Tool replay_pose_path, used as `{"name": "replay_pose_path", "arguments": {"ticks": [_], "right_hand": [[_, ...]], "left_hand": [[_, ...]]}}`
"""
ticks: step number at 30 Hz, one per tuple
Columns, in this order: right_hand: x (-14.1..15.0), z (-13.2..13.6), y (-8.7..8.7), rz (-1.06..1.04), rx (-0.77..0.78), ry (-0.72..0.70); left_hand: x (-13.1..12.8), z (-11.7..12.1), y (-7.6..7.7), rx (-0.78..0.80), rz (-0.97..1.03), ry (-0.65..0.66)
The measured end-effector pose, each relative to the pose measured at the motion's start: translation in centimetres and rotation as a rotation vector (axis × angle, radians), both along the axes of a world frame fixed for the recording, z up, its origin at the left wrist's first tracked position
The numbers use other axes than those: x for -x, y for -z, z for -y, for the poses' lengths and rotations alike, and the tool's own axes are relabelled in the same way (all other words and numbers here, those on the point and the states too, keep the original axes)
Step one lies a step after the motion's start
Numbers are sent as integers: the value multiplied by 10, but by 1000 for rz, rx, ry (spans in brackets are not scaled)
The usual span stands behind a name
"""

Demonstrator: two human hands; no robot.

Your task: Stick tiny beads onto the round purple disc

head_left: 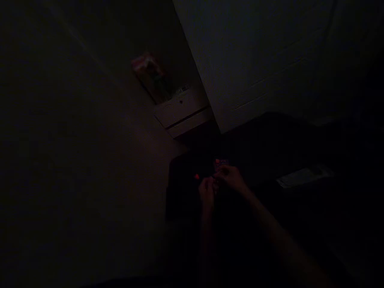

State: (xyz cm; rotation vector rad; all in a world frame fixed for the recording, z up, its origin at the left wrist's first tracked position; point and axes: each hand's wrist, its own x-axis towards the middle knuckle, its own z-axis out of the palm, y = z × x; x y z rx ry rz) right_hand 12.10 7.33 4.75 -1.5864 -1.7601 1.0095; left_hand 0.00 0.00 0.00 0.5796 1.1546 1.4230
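The view is very dark. My left hand (207,189) and my right hand (231,176) are close together over a black surface, fingers bent inward and nearly touching. Both look closed in a pinch, but whatever lies between the fingertips is too dark to make out. Just beyond my right fingers is a small flat purplish piece (223,162) with a red glow at its left end. I cannot tell whether my right hand touches it. Left of my left fingertips shows a small glowing red spot (197,176).
A pale flat packet or sheet (304,176) lies to the right. Farther back stands a light drawer unit (187,108) with a colourful box-like thing (153,78) beside it. Pale walls (240,60) rise behind and at the left.
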Motion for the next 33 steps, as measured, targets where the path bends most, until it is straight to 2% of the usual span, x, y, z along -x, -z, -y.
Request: {"name": "replay_pose_path", "arguments": {"ticks": [4, 11, 16, 22, 28, 33], "right_hand": [[-1, -3, 9, 47, -50, -33], [-2, -1, 4, 199, -43, -140], [-5, 0, 9, 272, -40, -206], [-10, 0, 8, 182, -15, -166], [-11, 1, 7, 5, -30, -78], [-1, 4, -16, -58, -15, -306]], "left_hand": [[-3, -9, 9, 25, 45, 11], [-5, -9, 13, -6, 32, 5], [-10, -9, 19, -10, 25, 2], [-12, -6, 14, 13, 21, 6], [-15, -3, 18, 12, 41, -2], [-11, -6, 4, 22, 71, -19]]}}
